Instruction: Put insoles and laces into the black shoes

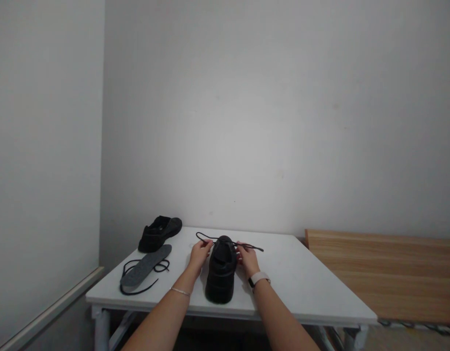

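A black shoe (220, 280) stands upright on the white table, heel toward me, its tongue raised. To its left, my left hand (200, 253) pinches a dark shoelace (203, 235) that loops up beyond its fingers. On the other side, my right hand (247, 257) has its fingers closed on the lace near the shoe's upper, and a loose end reaches out to the right past it. The lace's path through the eyelets is hidden behind the shoe's collar and tongue. Both hands are close against the shoe's sides.
At the table's left lie a grey insole (146, 267) and a second black lace (139, 292) partly under it. Behind them rests another black shoe (161, 233). The white table (298, 287) meets the wall at the back. A wood-grain board (385, 278) is at the right.
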Motion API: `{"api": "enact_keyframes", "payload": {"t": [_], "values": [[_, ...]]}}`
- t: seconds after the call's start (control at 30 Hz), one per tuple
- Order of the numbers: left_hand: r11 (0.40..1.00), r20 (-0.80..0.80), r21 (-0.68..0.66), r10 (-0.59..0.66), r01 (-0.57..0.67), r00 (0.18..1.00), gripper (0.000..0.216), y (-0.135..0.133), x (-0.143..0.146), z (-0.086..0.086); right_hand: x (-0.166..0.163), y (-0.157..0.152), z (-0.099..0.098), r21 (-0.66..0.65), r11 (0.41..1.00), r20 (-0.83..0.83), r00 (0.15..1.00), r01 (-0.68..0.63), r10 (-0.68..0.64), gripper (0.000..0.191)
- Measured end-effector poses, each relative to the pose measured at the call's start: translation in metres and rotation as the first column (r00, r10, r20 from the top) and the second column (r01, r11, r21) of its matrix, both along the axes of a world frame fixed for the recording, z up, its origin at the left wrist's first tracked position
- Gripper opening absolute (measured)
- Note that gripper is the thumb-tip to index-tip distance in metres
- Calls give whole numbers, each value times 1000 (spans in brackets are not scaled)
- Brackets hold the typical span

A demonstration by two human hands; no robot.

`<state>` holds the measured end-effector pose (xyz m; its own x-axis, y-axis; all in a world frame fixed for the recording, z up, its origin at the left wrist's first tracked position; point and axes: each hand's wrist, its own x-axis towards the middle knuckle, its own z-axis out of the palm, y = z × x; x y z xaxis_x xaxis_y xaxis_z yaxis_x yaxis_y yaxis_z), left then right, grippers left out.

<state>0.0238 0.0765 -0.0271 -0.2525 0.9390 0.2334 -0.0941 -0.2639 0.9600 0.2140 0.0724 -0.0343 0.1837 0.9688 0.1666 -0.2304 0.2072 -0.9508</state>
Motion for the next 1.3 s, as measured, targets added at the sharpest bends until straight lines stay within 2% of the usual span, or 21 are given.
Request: {"api": "enact_keyframes", "payload": {"t": [0.1, 0.2, 0.37, 0.53, 0.7, 0.83, 0.97, 1.07, 1.2, 1.3], "values": [[998, -16, -12, -54, 54, 998, 22, -1, 0, -1, 0, -1, -1, 27, 1000, 27, 1000, -4, 4, 17], [999, -4, -6, -36, 36, 999, 21, -1, -4, 0, 5, 1, 0, 54, 997, 9, 999, 53, -53, 17], [993, 79, 33, 114, -117, 990, 22, 0, -12, 2, 17, 7, 0, 38, 966, -109, 963, 254, -249, 23], [944, 173, 60, 311, -325, 935, 22, -1, -21, 4, 29, 9, -1, -20, 908, -190, 890, 419, -415, 25], [879, 210, 63, 451, -472, 868, 23, -3, -28, 6, 34, 6, -2, -75, 866, -238, 834, 495, -498, 26], [861, 201, 92, 475, -499, 857, 22, -7, -25, 9, 31, 0, 1, -77, 860, -280, 816, 505, -505, 25], [893, 147, 172, 395, -416, 907, 20, -18, -19, 22, 27, -10, 12, 20, 895, -319, 851, 447, -418, 25], [926, 67, 245, 281, -288, 957, 20, -30, -16, 42, 25, -22, 31, 142, 925, -314, 902, 353, -296, 24], [953, -102, 297, 96, -61, 990, 21, -52, -10, 80, 15, -40, 66, 284, 949, -221, 972, 139, -76, 23], [950, -257, 284, -53, 128, 965, 20, -71, -2, 110, 0, -55, 93, 329, 940, -91, 988, -90, 127, 21]]}}
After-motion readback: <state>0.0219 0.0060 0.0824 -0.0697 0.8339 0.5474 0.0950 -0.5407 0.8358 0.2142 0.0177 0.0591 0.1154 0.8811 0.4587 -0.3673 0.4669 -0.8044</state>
